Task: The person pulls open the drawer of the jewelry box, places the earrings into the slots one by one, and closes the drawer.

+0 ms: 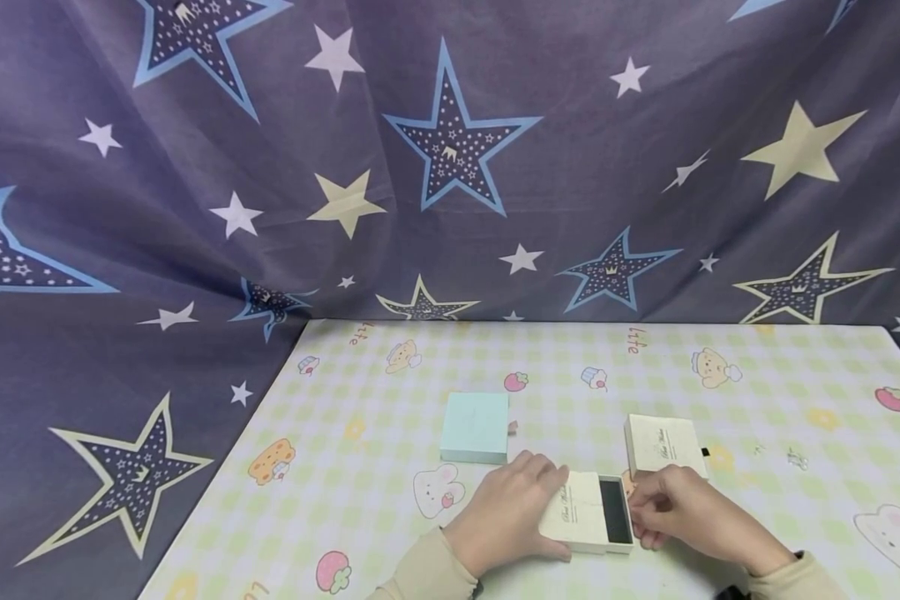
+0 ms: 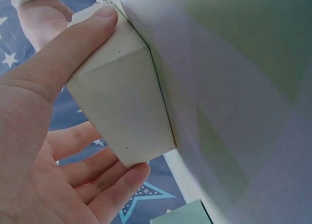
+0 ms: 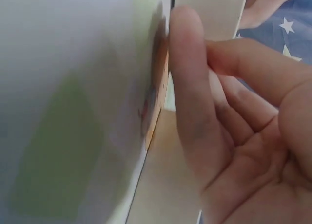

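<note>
A cream drawer box [image 1: 579, 517] with dark script print lies on the table, its inner tray [image 1: 616, 510] partly slid out to the right and showing a dark lining. My left hand [image 1: 506, 512] grips the box's outer sleeve from the left, thumb on the near side and fingers on the far side; the left wrist view shows the sleeve [image 2: 117, 102] between them. At the tray's right end, my right hand [image 1: 690, 517] has thumb and forefinger brought together. Whatever small part they pinch there is hidden behind the fingers.
Behind the right hand lies a second cream box [image 1: 663, 442] with a black tab. A pale turquoise box [image 1: 476, 427] with a pinkish tab sits farther left. Small shiny pieces [image 1: 797, 458] lie to the right. A star-patterned curtain [image 1: 450, 167] hangs behind the checked tablecloth [image 1: 390, 400].
</note>
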A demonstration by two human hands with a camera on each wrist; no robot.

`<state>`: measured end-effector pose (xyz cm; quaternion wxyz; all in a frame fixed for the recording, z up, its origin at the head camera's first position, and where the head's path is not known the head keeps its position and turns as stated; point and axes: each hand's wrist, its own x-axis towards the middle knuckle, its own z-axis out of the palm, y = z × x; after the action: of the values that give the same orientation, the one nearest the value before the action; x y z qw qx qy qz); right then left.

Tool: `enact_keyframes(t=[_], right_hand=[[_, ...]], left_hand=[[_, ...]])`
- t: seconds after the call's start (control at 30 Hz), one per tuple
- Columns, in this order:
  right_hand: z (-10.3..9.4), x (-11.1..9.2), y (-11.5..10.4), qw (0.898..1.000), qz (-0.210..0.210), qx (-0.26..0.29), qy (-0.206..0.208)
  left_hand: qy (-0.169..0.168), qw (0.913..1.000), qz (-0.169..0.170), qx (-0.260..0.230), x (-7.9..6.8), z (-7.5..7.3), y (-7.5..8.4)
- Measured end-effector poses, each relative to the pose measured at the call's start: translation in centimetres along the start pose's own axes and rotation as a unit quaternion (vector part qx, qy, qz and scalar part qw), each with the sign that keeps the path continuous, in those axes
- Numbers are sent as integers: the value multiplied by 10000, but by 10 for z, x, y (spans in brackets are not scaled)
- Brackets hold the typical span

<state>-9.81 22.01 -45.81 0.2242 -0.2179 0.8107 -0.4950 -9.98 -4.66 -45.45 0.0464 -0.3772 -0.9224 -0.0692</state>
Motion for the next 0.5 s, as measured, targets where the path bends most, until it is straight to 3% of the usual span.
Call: enact_keyframes(t=[0.5], right_hand=[[-14,-14,6,9996,109,-236,-59]], left_hand=[[36,9998,99,171,0,0,0]])
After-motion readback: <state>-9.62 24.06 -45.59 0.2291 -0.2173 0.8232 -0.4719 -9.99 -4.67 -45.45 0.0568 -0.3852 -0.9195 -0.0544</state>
